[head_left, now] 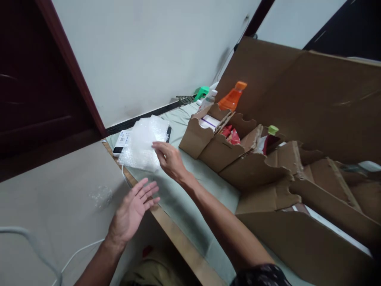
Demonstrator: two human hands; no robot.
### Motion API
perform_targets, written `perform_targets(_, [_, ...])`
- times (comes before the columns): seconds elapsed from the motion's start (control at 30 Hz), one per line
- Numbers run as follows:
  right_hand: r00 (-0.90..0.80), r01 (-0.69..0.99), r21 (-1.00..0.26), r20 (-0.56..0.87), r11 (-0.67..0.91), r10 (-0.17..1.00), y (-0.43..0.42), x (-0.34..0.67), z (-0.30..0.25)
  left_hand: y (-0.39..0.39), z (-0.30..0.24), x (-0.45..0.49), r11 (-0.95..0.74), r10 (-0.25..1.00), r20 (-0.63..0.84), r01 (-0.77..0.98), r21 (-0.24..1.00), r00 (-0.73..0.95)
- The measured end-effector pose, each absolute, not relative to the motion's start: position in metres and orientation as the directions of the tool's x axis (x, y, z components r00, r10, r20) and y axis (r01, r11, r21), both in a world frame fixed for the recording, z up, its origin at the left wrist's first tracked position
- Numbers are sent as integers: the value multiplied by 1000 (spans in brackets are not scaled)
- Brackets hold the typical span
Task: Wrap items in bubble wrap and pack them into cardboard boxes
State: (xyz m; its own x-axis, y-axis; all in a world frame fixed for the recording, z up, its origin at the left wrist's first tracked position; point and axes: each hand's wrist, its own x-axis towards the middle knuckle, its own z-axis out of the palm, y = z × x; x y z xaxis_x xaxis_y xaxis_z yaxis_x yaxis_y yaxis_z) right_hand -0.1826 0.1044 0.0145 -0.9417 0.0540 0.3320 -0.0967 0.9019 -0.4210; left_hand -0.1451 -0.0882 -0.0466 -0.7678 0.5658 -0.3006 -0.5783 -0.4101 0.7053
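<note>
A sheet of clear bubble wrap (pixel 145 144) lies bunched near the far corner of a table covered in pale green cloth (pixel 178 198). My right hand (pixel 169 159) reaches across the table and pinches the near edge of the bubble wrap between thumb and fingers. My left hand (pixel 133 209) hovers open beside the table's wooden edge, palm up, fingers spread, holding nothing. A white box with a label (pixel 122 141) sits partly under the wrap, with a dark flat item (pixel 168 134) beside it.
Several open cardboard boxes (pixel 226 149) stand in a row on the right, with red packets, an orange-capped bottle (pixel 233 97) and a green-capped bottle (pixel 271 131). Large cardboard sheets (pixel 312 103) lean behind. White cables (pixel 35 246) trail on the floor at left.
</note>
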Motion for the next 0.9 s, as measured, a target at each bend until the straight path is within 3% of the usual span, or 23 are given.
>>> perform_targets(0.1, [-897, -309, -473, 433, 825, -87, 104, -93, 18, -84, -37, -151, -426, 644, -302, -657, 622, -703])
perform_targets(0.2, [-910, -344, -485, 382, 804, -159, 98, -1, 14, -71, -38, -140, -315, 609, -392, -664, 678, -690])
perform_targets(0.3, [-948, -226, -569, 314, 791, -46, 88, 73, 13, -50, -42, -110, -202, 575, -454, -656, 728, -681])
perform_targets(0.43, [-945, -36, -688, 259, 725, 198, 80, 138, 16, -14, -43, -64, -46, 722, -386, -597, 801, -574])
perform_targets(0.53, [-901, 117, -755, 192, 645, 388, 86, 160, 6, 9, -45, -47, 61, 791, -291, -405, 912, -537])
perform_targets(0.6, [-863, 223, -785, 115, 577, 491, 95, 162, -8, 13, -49, -45, 73, 754, -258, -314, 947, -604])
perform_targets(0.67, [-832, 310, -794, 39, 523, 553, 106, 157, -23, 4, -52, -47, 67, 694, -188, -198, 978, -695])
perform_targets(0.73, [-818, 374, -781, -24, 500, 574, 115, 149, -32, -12, -55, -47, 96, 689, -32, 48, 994, -724])
perform_targets(0.83, [-828, 426, -750, -98, 506, 552, 121, 136, -35, -32, -56, -40, 60, 770, 309, 546, 836, -559])
perform_targets(0.9, [-832, 456, -711, -128, 535, 539, 123, 128, -34, -36, -57, -32, -38, 787, 479, 744, 667, -390])
